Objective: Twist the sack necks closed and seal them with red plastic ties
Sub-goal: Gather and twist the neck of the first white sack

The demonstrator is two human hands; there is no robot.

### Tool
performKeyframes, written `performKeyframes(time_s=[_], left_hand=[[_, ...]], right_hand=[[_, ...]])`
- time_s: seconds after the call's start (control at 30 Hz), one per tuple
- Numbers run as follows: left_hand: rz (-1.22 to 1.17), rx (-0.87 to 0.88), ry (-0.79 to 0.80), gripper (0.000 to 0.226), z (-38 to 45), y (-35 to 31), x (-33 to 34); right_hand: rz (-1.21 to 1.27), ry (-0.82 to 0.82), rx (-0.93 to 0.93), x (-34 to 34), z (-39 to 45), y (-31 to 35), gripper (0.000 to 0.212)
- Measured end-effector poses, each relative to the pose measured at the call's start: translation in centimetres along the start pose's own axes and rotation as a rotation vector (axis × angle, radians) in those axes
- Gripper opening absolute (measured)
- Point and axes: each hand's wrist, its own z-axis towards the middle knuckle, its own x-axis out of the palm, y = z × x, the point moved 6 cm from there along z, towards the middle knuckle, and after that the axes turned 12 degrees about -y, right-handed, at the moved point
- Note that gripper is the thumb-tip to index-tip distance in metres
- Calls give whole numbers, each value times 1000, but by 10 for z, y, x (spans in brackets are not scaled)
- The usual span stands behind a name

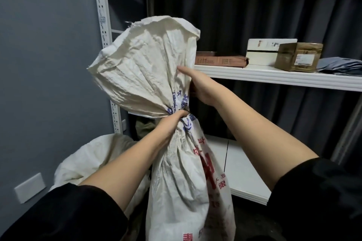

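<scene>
Where the grey wall (pixel 45 64) fills the left side, one white wall plate (pixel 29 187) sits low on it, and one perforated white upright (pixel 103 25) of the shelving rises beside it. Low in the corner lies a second, slack white sack (pixel 94 154), partly hidden behind the person's left forearm.

At the centre stands the one upright woven sack (pixel 176 182), white with red and blue print. Its neck is gathered and twisted at mid-height, and the loose mouth of the sack (pixel 145 58) fans out above the twist, leaning left. The left hand (pixel 170 125) is clamped around the twisted neck, its fingers wrapped tight over the cloth. The right hand (pixel 195 88) is just above, pressed against the right edge of the flared mouth; its thumb lies along the cloth, while the other fingers go behind the sack, so whether they grip it cannot be told. Both arms are bare to black sleeves.

To the right, the white shelf (pixel 274 77) carries three boxes: a flat reddish-brown box (pixel 221 60), a white box (pixel 262 53) and a brown cardboard box (pixel 297 55), with grey mailer bags (pixel 340 67) at the far end. A lower white shelf board (pixel 242 174) sits behind the sack, and a dark curtain (pixel 274 21) hangs at the back.
</scene>
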Motion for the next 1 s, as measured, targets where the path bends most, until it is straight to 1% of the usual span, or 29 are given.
performKeyframes(time_s=[0.03,0.07,0.1,0.17,0.2,0.23,0.3,0.33,0.4,0.47,0.53,0.57,0.63,0.67,0.7,0.77,0.8,0.83,0.87,0.9,0.93,1.0], left_hand=[[-27,-9,-20,31,1,1,-3],[-58,-2,-24,40,5,2,-6],[-85,12,-21,53,8,1,-6],[-79,27,-11,73,13,0,-4],[-74,27,0,78,16,0,-1],[-74,23,18,80,15,-1,4],[-26,11,57,76,9,-3,11],[13,5,80,68,6,-4,13],[126,0,163,50,5,-6,14],[263,14,243,48,5,-8,14],[305,34,291,48,1,-10,14],[280,33,315,45,0,-8,15],[199,-18,358,44,-1,3,15],[215,-11,349,53,-2,12,13],[309,30,325,66,0,23,9],[566,203,270,93,3,44,6],[637,279,222,109,5,53,6],[649,308,179,122,10,62,9],[638,315,125,130,12,66,12],[649,316,80,132,17,71,17],[672,327,28,125,21,74,20],[633,342,-75,104,25,77,23]], right_hand=[[-73,14,-29,-10,-3,-8,55],[-139,39,-28,-20,-5,-21,70],[-172,82,16,-27,-8,-41,79],[-239,188,119,-30,-21,-86,93],[-289,231,127,-26,-29,-104,100],[-304,246,94,-20,-35,-117,100],[-205,204,-27,-6,-44,-125,84],[-147,160,-59,-3,-46,-126,78],[-101,105,-101,-2,-45,-124,73],[-109,73,-142,-5,-42,-122,61],[-137,-31,-124,-8,-33,-122,40],[-141,-94,-95,-10,-29,-126,32],[-66,-209,-43,-18,-27,-131,23],[-21,-245,-13,-23,-26,-134,20],[28,-243,18,-27,-24,-138,17],[113,-185,96,-27,-27,-140,8],[152,-158,131,-23,-30,-138,7],[181,-142,171,-20,-31,-140,11],[213,-123,234,-15,-32,-141,13],[213,-94,299,-11,-33,-144,15],[208,-52,346,-6,-35,-145,17],[121,20,381,-7,-38,-142,20]])
